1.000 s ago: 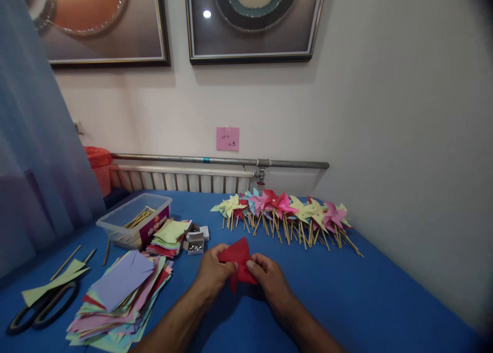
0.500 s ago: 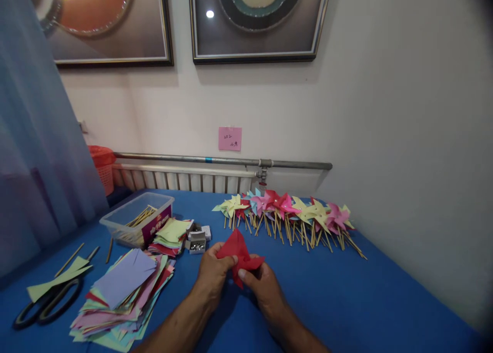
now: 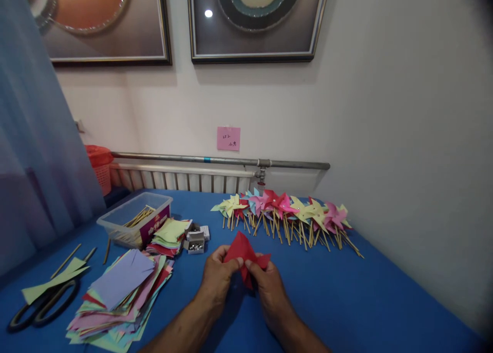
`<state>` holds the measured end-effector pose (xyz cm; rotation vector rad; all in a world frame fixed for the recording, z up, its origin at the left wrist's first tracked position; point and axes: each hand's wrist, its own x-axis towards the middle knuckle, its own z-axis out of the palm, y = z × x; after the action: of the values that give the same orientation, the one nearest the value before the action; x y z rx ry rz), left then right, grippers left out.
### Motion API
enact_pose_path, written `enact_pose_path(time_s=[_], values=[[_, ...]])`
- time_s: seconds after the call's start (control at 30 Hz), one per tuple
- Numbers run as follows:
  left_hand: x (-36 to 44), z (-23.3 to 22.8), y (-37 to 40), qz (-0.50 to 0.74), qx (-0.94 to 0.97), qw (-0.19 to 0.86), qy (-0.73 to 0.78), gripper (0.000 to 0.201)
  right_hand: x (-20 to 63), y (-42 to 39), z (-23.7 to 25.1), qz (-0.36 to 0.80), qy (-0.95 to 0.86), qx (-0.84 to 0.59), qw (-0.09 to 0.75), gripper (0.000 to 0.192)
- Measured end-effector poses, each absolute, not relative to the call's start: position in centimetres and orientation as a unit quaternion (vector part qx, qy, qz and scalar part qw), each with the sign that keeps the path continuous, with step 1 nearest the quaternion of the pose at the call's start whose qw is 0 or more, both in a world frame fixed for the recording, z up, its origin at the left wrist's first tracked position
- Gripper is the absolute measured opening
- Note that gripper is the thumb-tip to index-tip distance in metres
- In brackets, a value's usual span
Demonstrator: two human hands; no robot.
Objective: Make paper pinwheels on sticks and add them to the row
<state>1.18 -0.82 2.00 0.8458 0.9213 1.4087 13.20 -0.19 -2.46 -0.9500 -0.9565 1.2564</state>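
Note:
A folded piece of red paper (image 3: 242, 247), shaped like a pinwheel head with pointed blades, is held above the blue table. My left hand (image 3: 219, 271) pinches it from the left, thumb on its middle. From the right my right hand (image 3: 266, 281) grips it too, its thumb close to the left thumb tip. The thumbs cover the paper's centre. Just beyond my left hand are small open boxes of metal pins (image 3: 196, 245). Finished paper pinwheels (image 3: 277, 204) on sticks lie in a row behind my hands.
At left lie a stack of coloured paper (image 3: 123, 281), a smaller paper pile (image 3: 169, 232), black-handled scissors (image 3: 50, 304) and loose sticks. A clear plastic box (image 3: 115, 219) holds sticks. A radiator (image 3: 185, 178) and pipe run along the wall behind the blue table (image 3: 346, 296).
My right thumb has moved up and left to the paper's centre, against the left thumb. Both hands and the red paper have shifted slightly right.

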Motion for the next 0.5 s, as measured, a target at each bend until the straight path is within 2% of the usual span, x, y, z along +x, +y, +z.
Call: enact_pose_path(time_s=[0.33,0.5], values=[[-0.3,1.0,0.8,0.563,0.421,0.587,0.402,0.028,14.0,-0.1,-1.4,0.525,-0.473,-0.456,0.541,0.031],[-0.4,1.4,0.4,0.582,0.463,0.508,0.435,0.017,14.2,0.5,-2.3,0.508,-0.478,-0.479,0.534,0.034]])
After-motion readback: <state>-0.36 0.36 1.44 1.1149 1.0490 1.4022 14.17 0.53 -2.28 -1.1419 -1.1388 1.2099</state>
